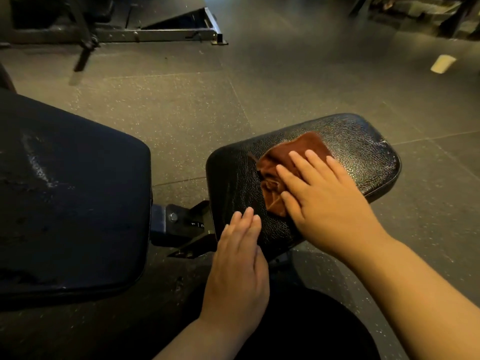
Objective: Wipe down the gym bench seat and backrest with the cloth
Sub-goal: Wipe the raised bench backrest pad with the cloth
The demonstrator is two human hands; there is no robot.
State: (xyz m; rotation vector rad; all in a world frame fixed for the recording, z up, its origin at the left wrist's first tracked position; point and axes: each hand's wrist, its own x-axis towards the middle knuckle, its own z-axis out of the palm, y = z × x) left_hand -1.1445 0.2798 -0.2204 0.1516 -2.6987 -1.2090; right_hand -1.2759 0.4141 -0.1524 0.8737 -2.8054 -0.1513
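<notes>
The black cracked-vinyl bench seat sits right of centre. A brown cloth lies crumpled on it. My right hand presses flat on the cloth with straight fingers, covering its near half. My left hand rests with straight fingers on the seat's near left edge, apart from the cloth. The dark backrest pad fills the left side, with a worn, scuffed patch on its surface. A metal hinge bracket joins the backrest and seat.
Speckled rubber floor tiles surround the bench. A black metal machine frame stands at the back left. A pale flat object lies on the floor at the far right. My dark-clothed knee is below the seat.
</notes>
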